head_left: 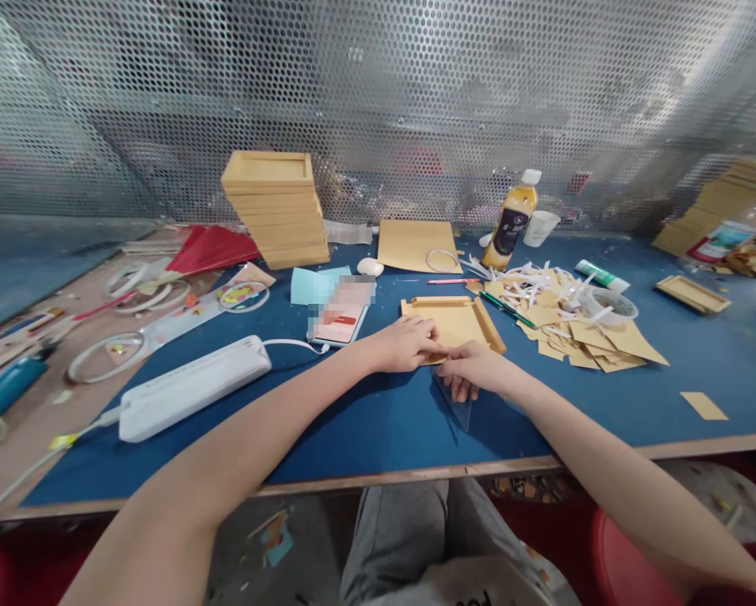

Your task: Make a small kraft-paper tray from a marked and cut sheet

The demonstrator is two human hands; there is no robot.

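A tan cardboard tray point(449, 316) lies on the blue table in front of me, its back and right sides folded up. My left hand point(408, 343) is at the near left part of the tray, fingers bent and pinching its near edge. Close beside it, my right hand point(472, 367) has thumb and forefinger at the same edge. The curled fingers of that hand hold a clear triangular plastic piece point(460, 412), which looks like a set square; its upper part is hidden behind them.
A stack of finished trays point(277, 215) stands at back left. A phone point(343, 311) and white power strip point(194, 387) lie left. Paper scraps point(561, 316), a green pen point(508, 309), a drink bottle point(510, 220) and a small tray point(692, 295) lie right.
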